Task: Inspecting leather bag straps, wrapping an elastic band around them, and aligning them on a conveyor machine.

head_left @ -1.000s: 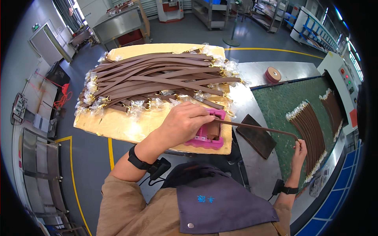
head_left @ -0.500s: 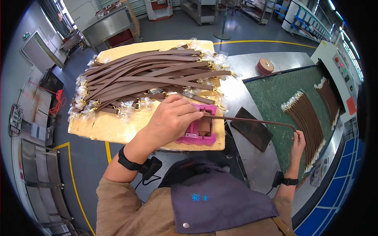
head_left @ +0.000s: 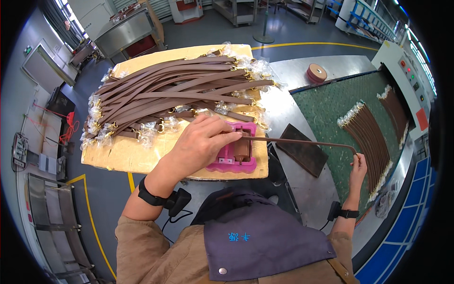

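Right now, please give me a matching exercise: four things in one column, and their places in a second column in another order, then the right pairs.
Things:
1. pink jig
2. tape roll
3. left hand
4. right hand

Places:
A. on the metal table, far side
B. at the far end of the brown strap
C. under the strap's near end
D. resting on the pink jig

Pairs: 1-C, 2-A, 3-D, 4-B

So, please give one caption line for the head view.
Left hand presses a brown strap into a pink jig; right hand holds its far end.

Bright, even light; curved fisheye edges
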A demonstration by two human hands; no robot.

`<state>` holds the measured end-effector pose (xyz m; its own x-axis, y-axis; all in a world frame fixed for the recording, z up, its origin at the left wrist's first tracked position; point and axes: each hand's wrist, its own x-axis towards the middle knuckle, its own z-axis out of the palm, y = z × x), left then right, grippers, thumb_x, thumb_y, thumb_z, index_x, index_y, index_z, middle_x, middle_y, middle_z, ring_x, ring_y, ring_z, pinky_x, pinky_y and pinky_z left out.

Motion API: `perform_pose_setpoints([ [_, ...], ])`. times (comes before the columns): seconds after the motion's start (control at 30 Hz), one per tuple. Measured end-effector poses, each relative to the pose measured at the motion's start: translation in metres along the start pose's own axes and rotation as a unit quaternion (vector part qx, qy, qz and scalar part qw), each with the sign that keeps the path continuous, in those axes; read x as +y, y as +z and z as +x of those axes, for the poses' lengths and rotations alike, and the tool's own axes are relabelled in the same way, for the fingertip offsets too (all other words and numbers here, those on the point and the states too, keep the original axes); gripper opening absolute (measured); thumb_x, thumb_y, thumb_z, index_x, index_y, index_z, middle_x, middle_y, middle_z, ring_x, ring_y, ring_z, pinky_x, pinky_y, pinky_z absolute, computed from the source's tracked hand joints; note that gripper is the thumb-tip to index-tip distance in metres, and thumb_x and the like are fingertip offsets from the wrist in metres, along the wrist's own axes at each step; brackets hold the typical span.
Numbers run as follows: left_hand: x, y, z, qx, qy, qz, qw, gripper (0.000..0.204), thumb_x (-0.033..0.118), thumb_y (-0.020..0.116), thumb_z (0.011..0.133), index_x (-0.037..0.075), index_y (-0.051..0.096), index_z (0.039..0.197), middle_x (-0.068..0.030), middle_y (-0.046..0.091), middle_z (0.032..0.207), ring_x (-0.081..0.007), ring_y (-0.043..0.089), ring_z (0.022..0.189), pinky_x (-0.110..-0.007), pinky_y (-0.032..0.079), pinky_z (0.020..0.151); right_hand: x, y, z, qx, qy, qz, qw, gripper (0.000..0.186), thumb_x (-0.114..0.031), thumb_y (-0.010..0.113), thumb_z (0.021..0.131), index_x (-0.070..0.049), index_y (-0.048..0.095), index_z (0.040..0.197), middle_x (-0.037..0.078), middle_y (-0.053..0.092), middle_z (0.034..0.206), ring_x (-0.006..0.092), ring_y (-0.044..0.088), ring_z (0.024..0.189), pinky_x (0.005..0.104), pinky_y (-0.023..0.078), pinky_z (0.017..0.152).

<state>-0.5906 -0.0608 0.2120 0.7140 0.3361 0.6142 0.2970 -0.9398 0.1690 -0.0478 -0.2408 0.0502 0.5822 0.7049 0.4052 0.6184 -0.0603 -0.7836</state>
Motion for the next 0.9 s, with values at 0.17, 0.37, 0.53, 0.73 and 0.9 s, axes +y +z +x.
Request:
perform_pose_setpoints([
  [0.17, 0.001, 0.0, 0.0, -0.028, -0.019, -0.017, 0.999, 0.041, -0.005, 0.067, 0.071, 0.007, 0.07, 0.11, -0.0087, 0.064, 0.095, -0.0278, 0.06, 0.083, -0.038, 0.049, 0.075, -0.002, -0.001, -0.001, 0.002, 0.009, -0.016, 1.0, 0.014, -0.014, 0.057, 0.101, -0.002, 0.063, 0.1, -0.002, 0.054, 0.083, 0.0052, 0.049, 0.073, 0.0233, 0.044, 0.063],
  [0.37, 0.002, 0.003, 0.003, -0.03, -0.012, -0.032, 0.999, 0.042, -0.005, 0.067, 0.072, 0.007, 0.069, 0.112, -0.0088, 0.062, 0.096, -0.0284, 0.059, 0.084, -0.039, 0.048, 0.077, 0.004, -0.004, -0.004, 0.006, 0.011, -0.006, 1.0, 0.014, -0.015, 0.057, 0.101, -0.002, 0.063, 0.1, -0.003, 0.054, 0.084, 0.0047, 0.049, 0.074, 0.0229, 0.044, 0.064],
  [0.53, 0.001, 0.005, 0.004, -0.036, -0.004, -0.02, 0.999, 0.043, -0.004, 0.067, 0.071, 0.007, 0.068, 0.113, -0.0082, 0.061, 0.095, -0.0278, 0.059, 0.084, -0.038, 0.048, 0.077, 0.006, -0.005, -0.006, 0.004, 0.017, -0.008, 1.0, 0.014, -0.016, 0.058, 0.101, -0.003, 0.063, 0.1, -0.003, 0.054, 0.084, 0.0047, 0.049, 0.073, 0.0226, 0.044, 0.064],
  [0.73, 0.003, 0.006, 0.006, -0.037, 0.006, -0.015, 0.999, 0.044, -0.004, 0.068, 0.071, 0.008, 0.068, 0.113, -0.0078, 0.06, 0.093, -0.027, 0.058, 0.083, -0.038, 0.047, 0.075, 0.017, -0.004, -0.009, 0.009, 0.023, -0.005, 1.0, 0.014, -0.016, 0.057, 0.101, -0.003, 0.063, 0.1, -0.003, 0.054, 0.084, 0.0047, 0.049, 0.074, 0.0226, 0.045, 0.064],
  [0.9, 0.004, 0.007, 0.007, -0.035, 0.008, -0.014, 0.999, 0.042, -0.003, 0.069, 0.07, 0.008, 0.068, 0.111, -0.0073, 0.06, 0.092, -0.0267, 0.058, 0.082, -0.038, 0.047, 0.074, 0.02, -0.004, -0.01, 0.005, 0.027, 0.005, 1.0, 0.015, -0.016, 0.057, 0.101, -0.003, 0.064, 0.1, -0.004, 0.053, 0.084, 0.0047, 0.049, 0.074, 0.0227, 0.045, 0.063],
])
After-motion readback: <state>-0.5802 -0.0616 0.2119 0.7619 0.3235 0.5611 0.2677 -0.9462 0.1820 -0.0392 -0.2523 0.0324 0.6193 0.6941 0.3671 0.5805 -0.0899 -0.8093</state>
